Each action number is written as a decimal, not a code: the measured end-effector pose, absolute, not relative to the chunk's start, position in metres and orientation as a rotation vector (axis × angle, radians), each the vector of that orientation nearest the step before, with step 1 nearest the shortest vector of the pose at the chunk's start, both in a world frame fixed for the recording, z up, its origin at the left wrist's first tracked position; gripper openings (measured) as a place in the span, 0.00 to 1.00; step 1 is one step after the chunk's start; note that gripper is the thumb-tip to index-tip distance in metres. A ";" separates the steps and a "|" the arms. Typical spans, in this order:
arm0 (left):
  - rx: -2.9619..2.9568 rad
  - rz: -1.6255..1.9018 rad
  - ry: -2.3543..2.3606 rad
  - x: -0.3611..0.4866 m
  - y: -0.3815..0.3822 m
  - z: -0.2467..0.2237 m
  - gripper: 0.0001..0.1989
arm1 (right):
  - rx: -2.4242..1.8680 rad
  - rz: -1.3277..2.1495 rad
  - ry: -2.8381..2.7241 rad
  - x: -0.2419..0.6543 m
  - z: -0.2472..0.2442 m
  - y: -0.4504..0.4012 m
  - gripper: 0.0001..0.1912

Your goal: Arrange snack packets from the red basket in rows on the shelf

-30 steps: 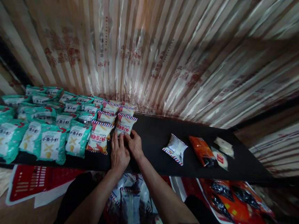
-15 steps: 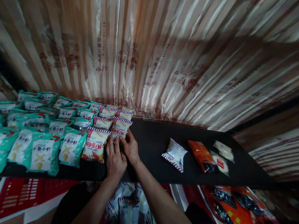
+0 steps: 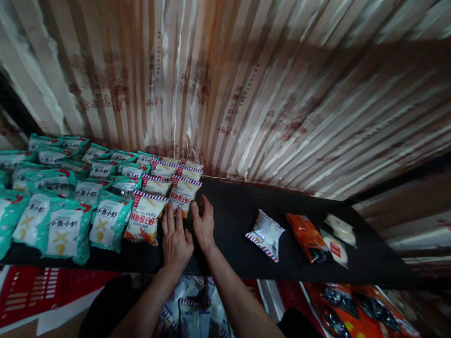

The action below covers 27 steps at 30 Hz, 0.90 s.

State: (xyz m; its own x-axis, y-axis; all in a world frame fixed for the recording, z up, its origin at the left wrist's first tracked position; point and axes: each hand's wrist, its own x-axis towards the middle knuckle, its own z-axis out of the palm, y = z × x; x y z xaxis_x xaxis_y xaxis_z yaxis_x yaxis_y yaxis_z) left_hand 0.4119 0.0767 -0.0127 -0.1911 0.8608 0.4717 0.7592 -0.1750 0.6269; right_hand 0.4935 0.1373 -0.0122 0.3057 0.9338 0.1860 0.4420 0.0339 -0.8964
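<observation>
Rows of small snack bags stand on a black shelf. My left hand lies with fingers stretched forward, its tips at the lower edge of a white snack bag with a red-and-blue striped border. Just right of that bag is my right hand, fingers apart and holding nothing. Left of my left hand stands another striped snack bag, in the front row. Several more striped bags stand behind these two. Whether my left fingertips press on the bag is hard to make out.
Several teal snack bags fill the shelf's left part. Rightward lie a single striped bag, an orange packet and pale packets. Below are red baskets and more packets. A pleated curtain hangs behind.
My right hand has drawn away from the striped bag, a little to the right, and its fingers have opened. My left hand stays near the bag's base. The view has shifted slightly.
</observation>
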 end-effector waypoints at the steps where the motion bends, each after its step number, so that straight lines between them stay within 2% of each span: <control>1: 1.921 1.310 1.936 0.412 0.077 -0.013 0.32 | -1.590 0.625 -1.297 0.495 -0.012 0.139 0.31; 6: 1.931 1.314 1.926 0.414 0.078 -0.016 0.33 | -1.602 0.801 -1.359 0.494 -0.009 0.143 0.32; 9: 1.920 1.322 1.926 0.415 0.079 -0.016 0.35 | -1.550 0.832 -1.403 0.491 -0.008 0.142 0.29; 22: 1.892 1.262 1.931 0.420 0.076 -0.012 0.31 | -1.653 0.674 -1.369 0.494 -0.015 0.128 0.29; 27: 1.978 1.317 1.833 0.426 0.067 -0.012 0.27 | -1.636 0.577 -1.357 0.501 -0.018 0.114 0.24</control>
State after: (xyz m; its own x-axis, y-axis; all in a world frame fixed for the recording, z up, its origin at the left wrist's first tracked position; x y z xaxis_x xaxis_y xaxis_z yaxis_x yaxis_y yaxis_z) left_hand 0.4257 0.0673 -0.0123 -0.1259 0.8628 0.4897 0.7397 -0.2473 0.6259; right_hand 0.5013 0.1139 -0.0181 0.2874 0.9392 0.1879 0.5165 0.0132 -0.8562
